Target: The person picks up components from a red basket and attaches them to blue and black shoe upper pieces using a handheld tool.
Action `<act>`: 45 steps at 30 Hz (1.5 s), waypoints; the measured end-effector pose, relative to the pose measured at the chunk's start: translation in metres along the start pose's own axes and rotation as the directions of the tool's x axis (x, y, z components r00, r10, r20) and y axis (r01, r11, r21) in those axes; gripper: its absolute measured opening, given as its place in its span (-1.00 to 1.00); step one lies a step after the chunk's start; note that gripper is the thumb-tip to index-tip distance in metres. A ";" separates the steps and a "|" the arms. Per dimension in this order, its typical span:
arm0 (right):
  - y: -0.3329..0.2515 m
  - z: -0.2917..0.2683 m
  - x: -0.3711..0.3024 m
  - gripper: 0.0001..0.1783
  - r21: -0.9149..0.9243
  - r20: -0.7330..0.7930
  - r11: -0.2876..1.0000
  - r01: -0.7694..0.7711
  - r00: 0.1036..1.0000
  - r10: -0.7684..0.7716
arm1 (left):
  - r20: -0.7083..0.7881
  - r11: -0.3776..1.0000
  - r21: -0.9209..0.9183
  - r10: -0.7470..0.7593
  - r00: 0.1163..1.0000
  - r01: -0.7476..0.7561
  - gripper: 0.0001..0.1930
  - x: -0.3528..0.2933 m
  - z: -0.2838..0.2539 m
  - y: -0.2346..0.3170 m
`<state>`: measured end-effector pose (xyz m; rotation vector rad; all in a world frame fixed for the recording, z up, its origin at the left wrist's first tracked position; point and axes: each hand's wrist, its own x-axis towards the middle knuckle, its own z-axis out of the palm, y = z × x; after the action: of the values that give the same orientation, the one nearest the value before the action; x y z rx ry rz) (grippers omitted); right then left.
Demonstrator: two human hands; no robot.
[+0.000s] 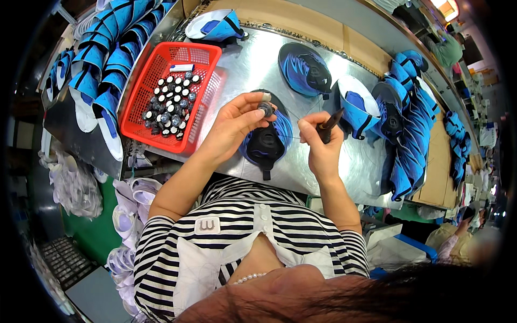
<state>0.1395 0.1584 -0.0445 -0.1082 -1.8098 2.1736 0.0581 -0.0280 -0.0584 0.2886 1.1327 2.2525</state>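
Note:
Between the thumb and fingers of my left hand (237,121) is a small round dark dial (266,109). My right hand (323,151) is closed around a dark-handled tool (329,125); its working end cannot be made out. A thin dark cord seems to run between my hands. Below them, a blue-and-black sewn piece (265,146), shaped like a shoe upper, lies near the metal table's (237,70) front edge. My left hand partly covers it. Another such piece (304,70) lies farther back, and a white-lined one (358,105) stands to the right.
A red plastic basket (131,116) at the left holds many small dials (171,102) and a white-and-blue tube-like item (182,68). Stacked blue pieces (102,59) rise at the far left; more (412,134) lie at the right. One white-lined piece (215,26) is at the back.

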 end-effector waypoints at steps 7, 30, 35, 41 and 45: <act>0.007 0.008 0.001 -0.97 -0.281 0.033 0.940 0.193 0.981 -0.192 | -0.031 0.997 -0.071 -0.033 0.999 0.031 -0.64 -0.001 0.001 0.002; 0.022 0.012 0.012 -0.73 -0.653 0.305 0.576 0.492 0.866 -0.395 | 0.233 0.409 0.836 0.341 0.911 -0.367 -0.36 -0.014 -0.019 0.005; 0.023 0.011 0.018 -0.83 -0.030 -0.026 0.997 -0.065 0.998 0.064 | 0.520 -0.127 0.854 0.244 0.819 -0.504 -0.51 -0.035 -0.036 0.014; 0.060 0.018 0.023 -0.79 0.407 0.028 0.798 -0.445 0.879 0.476 | 0.658 0.130 0.711 0.224 0.719 -0.691 -0.73 -0.036 -0.033 0.003; 0.057 0.022 0.016 -0.66 0.395 0.064 0.818 -0.418 0.901 0.430 | -0.013 0.863 0.471 0.214 0.977 -0.183 -0.90 -0.022 0.014 0.035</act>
<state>0.1080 0.1331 -0.0928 -0.4909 -1.3759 2.7913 0.0671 -0.0480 -0.0209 0.5503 1.7534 2.1401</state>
